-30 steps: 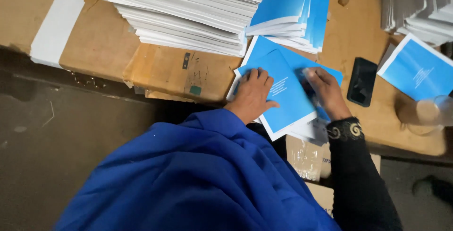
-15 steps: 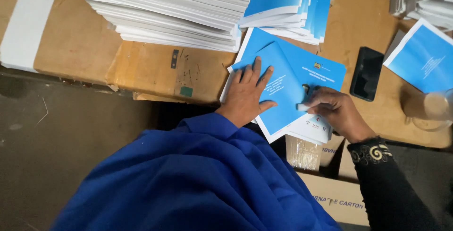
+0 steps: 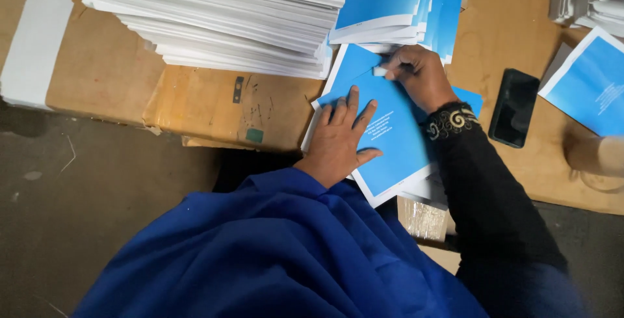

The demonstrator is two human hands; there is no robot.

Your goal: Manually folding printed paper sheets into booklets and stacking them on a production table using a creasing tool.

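Grip first: the right hand [image 3: 416,74] is curled shut around a small white tool [image 3: 380,70], pressing it onto the top edge of the blue cover sheet [image 3: 390,142]. Half a second ago that hand sat low on the sheet's right side; now it has swept up to the far edge, just under the stack of blue booklets [image 3: 390,2]. Looks like a creasing stroke run along the fold, by my reading. The left hand [image 3: 341,139] has slid up a little too and lies flat, fingers spread, holding nothing, pinning the sheet down. The cover sheet lies on the cardboard-topped desk [image 3: 201,97], at the near edge, with more white-edged sheets under it. The big pile of white pages [image 3: 221,25] sits behind and to the left, and a black phone [image 3: 513,106] lies just right of the right wrist. I'd judge the stroke is at its end, so this fold seems nearly pressed.
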